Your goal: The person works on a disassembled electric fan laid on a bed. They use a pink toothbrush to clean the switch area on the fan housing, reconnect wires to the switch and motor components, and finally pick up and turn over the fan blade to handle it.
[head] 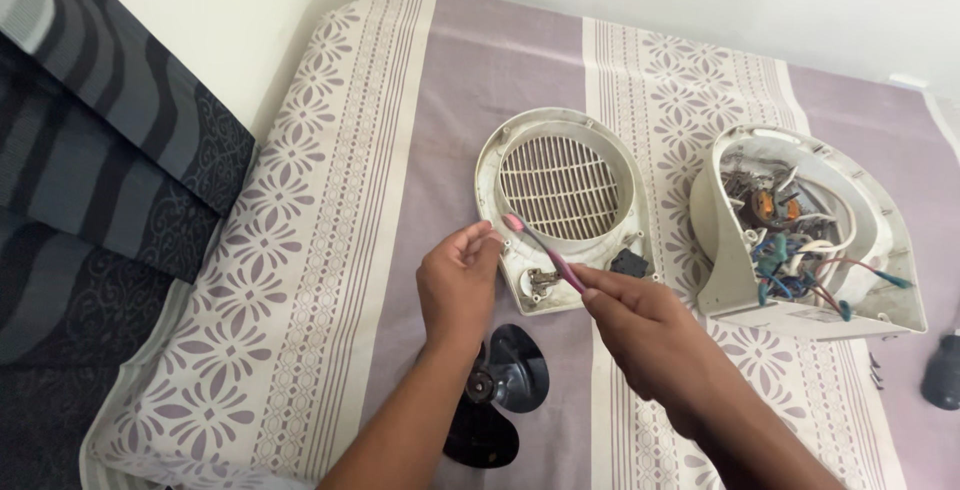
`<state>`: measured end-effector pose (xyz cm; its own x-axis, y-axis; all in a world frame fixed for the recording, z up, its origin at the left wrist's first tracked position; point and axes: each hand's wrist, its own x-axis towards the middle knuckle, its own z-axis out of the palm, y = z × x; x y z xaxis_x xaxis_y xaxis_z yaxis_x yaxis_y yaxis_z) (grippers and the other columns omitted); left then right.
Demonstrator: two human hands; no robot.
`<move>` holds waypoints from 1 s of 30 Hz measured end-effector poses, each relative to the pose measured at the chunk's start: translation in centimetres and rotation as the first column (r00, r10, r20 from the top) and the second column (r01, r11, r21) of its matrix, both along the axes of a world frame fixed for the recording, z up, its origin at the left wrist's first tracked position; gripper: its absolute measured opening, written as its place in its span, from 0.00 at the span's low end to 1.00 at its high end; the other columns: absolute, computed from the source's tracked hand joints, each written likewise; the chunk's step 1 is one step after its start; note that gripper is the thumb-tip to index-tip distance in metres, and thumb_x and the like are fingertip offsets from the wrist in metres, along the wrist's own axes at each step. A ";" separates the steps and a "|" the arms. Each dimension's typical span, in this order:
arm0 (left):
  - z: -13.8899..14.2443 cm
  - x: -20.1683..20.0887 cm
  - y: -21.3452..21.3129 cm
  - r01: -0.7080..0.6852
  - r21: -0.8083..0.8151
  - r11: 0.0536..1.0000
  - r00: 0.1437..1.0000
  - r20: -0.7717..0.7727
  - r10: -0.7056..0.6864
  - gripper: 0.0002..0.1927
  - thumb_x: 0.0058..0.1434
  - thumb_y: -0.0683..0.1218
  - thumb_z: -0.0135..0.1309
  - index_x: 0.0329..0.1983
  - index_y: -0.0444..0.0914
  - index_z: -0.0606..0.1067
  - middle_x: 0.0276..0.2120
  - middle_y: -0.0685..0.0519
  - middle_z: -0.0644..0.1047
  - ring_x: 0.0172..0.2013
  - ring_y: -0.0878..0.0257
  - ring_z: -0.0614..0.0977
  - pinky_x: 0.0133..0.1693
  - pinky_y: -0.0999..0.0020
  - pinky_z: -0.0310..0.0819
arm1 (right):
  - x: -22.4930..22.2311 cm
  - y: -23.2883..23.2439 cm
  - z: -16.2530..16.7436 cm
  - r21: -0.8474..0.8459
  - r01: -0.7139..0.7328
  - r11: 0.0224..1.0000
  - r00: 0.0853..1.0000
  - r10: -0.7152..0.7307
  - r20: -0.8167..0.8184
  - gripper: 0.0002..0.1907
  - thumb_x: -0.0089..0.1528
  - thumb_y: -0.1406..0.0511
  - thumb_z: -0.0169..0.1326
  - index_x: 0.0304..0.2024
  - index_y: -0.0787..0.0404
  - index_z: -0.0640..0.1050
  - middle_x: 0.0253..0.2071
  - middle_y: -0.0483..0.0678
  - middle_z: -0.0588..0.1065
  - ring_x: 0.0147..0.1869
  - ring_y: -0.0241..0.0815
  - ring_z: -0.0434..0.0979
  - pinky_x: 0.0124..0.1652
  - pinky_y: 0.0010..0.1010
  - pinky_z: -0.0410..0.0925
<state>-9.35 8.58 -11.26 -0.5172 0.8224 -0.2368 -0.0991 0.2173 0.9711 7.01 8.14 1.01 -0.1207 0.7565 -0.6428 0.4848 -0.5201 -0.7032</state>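
A white plastic fan-heater cover (565, 205) with a round slotted grille lies flat on the patterned bedsheet. My left hand (457, 285) touches its lower left rim with the fingertips. My right hand (650, 335) holds a pink toothbrush (545, 250), whose head rests against the cover's left inner rim. To the right stands the other half of the housing (810, 235), open, with a motor and blue, red and white wires showing. A black fan blade (500, 395) lies under my left forearm.
The sheet (330, 250) is lilac with white flower bands. Dark patterned pillows (110, 180) are stacked at the left against a white wall. A black object (943, 370) lies at the right edge, with small screws beside it.
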 end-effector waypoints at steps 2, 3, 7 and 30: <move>1.5 -0.1 0.4 0.008 0.087 0.996 0.990 0.138 -0.020 0.21 0.61 0.45 0.58 0.56 0.30 0.77 0.41 0.49 0.86 0.38 0.69 0.86 0.42 0.75 0.79 | 0.4 -0.2 0.4 -0.077 0.079 0.994 0.986 -0.089 -0.142 0.23 0.67 0.60 0.46 0.64 0.52 0.77 0.14 0.38 0.55 0.15 0.31 0.50 0.16 0.26 0.49; 2.2 0.1 0.6 0.011 0.125 0.992 0.975 0.220 -0.038 0.23 0.61 0.44 0.58 0.57 0.29 0.76 0.41 0.49 0.86 0.38 0.69 0.85 0.42 0.75 0.78 | 0.7 -0.3 0.6 -0.096 0.096 0.991 0.971 -0.114 -0.212 0.23 0.67 0.60 0.46 0.65 0.54 0.76 0.14 0.38 0.55 0.14 0.30 0.50 0.15 0.25 0.49; 5.0 0.4 1.2 0.018 0.190 0.982 0.976 0.211 -0.059 0.27 0.58 0.44 0.62 0.59 0.27 0.75 0.42 0.50 0.85 0.37 0.72 0.84 0.43 0.76 0.78 | 1.8 -0.6 1.3 -0.130 0.163 0.978 0.907 -0.200 -0.370 0.25 0.68 0.60 0.44 0.67 0.55 0.73 0.13 0.37 0.54 0.13 0.29 0.50 0.14 0.24 0.49; 12.1 0.9 3.1 0.092 0.449 0.889 0.948 0.233 -0.216 0.11 0.59 0.43 0.63 0.41 0.30 0.84 0.30 0.54 0.83 0.32 0.71 0.81 0.38 0.77 0.75 | 4.3 -3.4 3.4 -0.217 0.109 0.970 0.695 -0.230 -0.681 0.28 0.68 0.57 0.43 0.71 0.51 0.66 0.11 0.40 0.55 0.10 0.33 0.51 0.11 0.24 0.50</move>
